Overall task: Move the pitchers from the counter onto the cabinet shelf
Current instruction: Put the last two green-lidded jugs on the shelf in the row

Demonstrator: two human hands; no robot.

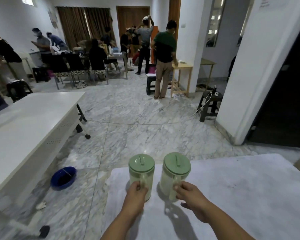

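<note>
Two translucent plastic pitchers with pale green round lids stand upright side by side, close but apart, near the front-left edge of a white marbled stone counter. The left pitcher has its clear handle turned toward the viewer, and the left hand is closed round that handle, fingers curled over it and thumb on the near side. The right pitcher likewise presents its handle to the viewer; the right hand has its thumb and forefinger closed on the handle, the other fingers loosely bent beneath. Both pitchers cast dark shadows on the counter toward the viewer, and whether their bases are touching the surface cannot be told for certain. Both forearms are bare. Beyond the counter lies a floor of grey-veined white marble slabs. A round blue plastic basin sits on the floor to the left of the counter, beside a long white table on castors. At the far end of the room several people stand or sit around tables and dark chairs before brown curtains and a wooden door. A white pillar and a dark doorway occupy the right side.
</note>
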